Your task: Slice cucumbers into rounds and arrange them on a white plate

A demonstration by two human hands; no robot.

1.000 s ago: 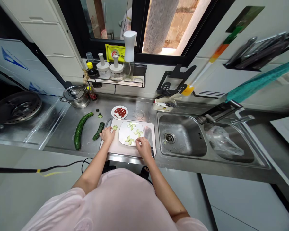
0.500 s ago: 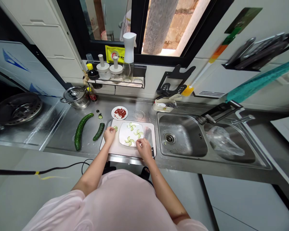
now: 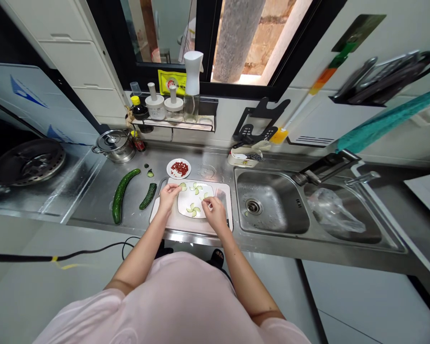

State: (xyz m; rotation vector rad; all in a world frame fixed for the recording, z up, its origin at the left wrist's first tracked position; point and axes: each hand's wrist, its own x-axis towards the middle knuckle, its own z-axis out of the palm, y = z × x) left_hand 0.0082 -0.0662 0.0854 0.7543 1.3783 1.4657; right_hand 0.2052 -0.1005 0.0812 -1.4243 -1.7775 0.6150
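Left hand [image 3: 169, 196] is pinching a cucumber slice [image 3: 183, 187] at 10 o'clock on the white plate [image 3: 184, 202]; right hand [image 3: 215, 213] is curled around 4 o'clock, can't really tell if it's gripping anything.

No wording is legible; the yellow packet [image 3: 166, 81] bears a round emblem [image 3: 171, 83] and blurred dark characters; blue triangular marks [image 3: 23, 93] stand on the pale panel [image 3: 32, 117]

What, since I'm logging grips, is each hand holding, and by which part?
The left hand pinches a cucumber slice by its edge, at the fingertips. Whether the right hand holds anything cannot be told.
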